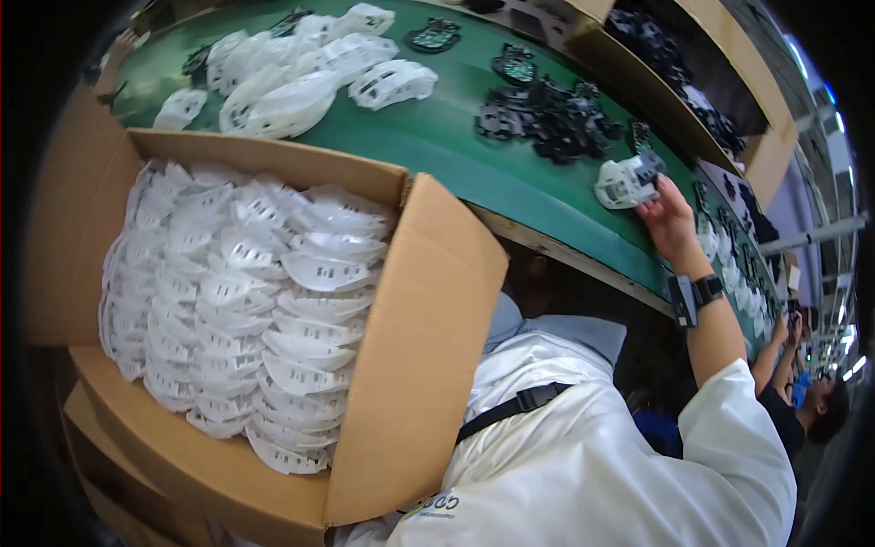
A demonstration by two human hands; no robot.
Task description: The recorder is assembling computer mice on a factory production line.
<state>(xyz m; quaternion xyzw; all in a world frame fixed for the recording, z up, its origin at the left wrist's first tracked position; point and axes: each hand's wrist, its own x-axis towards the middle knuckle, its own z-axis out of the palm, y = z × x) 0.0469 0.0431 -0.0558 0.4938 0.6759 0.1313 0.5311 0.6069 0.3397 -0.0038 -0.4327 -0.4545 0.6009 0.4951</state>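
Sitting nearest, a cardboard box (428, 365) held stacked white plastic shells (246, 310). Farther out, the right hand (670, 219) had its grip clenched on a white shell part (624, 182) over the green desk (456, 146); black parts (547, 118) lay beyond. The left hand was out of view.

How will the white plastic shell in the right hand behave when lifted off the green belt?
The white plastic shell looks thin and cut with openings, so probably light. Its moulded curve suggests it is fairly stiff, not floppy. The right hand grips only its edge, so it may tilt; the glossy surface could be slippery on the green belt.
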